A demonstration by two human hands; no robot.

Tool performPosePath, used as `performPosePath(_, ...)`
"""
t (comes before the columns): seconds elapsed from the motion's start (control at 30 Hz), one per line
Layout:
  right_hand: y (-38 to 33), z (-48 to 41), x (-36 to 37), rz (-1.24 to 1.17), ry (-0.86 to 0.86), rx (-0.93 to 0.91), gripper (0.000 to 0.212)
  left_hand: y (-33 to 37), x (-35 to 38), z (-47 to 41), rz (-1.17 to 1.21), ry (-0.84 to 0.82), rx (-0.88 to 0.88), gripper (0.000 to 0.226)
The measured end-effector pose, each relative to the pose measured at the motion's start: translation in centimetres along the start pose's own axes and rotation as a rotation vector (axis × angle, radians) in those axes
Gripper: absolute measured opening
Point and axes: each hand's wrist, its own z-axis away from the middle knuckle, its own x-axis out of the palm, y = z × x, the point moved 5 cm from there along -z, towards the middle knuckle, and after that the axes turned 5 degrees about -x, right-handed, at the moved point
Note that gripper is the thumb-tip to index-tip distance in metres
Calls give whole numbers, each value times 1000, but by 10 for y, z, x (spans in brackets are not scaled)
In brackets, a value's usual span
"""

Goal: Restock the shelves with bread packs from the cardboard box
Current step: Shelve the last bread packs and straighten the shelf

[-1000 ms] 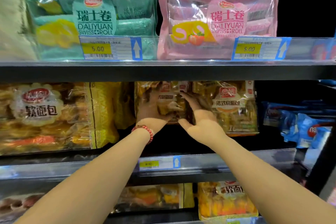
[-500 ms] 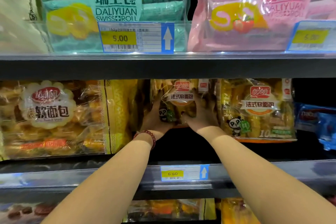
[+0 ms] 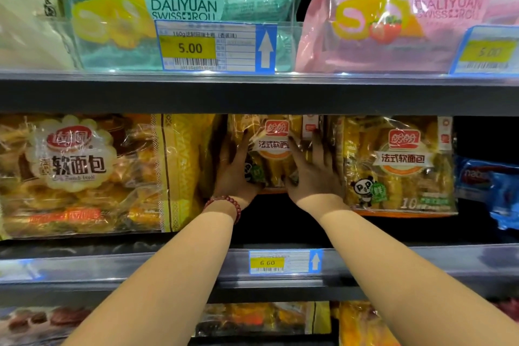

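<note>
A yellow-orange bread pack [image 3: 273, 146] stands upright deep on the middle shelf [image 3: 393, 261]. My left hand [image 3: 234, 170], with a red bead bracelet at the wrist, presses on its left side. My right hand [image 3: 314, 171] lies flat on its front and right side. Both hands hold the pack between them. A matching bread pack [image 3: 401, 166] stands just to the right, closer to the shelf front. The cardboard box is out of view.
A large soft-bread bag [image 3: 84, 174] fills the shelf's left part. Green [image 3: 182, 8] and pink [image 3: 407, 14] Swiss roll packs sit on the upper shelf behind price tags. Blue packets [image 3: 488, 185] lie at far right. More bread packs [image 3: 261, 317] show on the shelf below.
Both hands have pushed the bread pack deeper into the shelf and turned it upright. My view has come closer and shifted a little left.
</note>
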Motion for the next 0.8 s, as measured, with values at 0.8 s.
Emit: performPosePath(0.8, -45, 142, -113, 113, 98, -216, 58, 55, -118, 143, -380, 43, 365, 53)
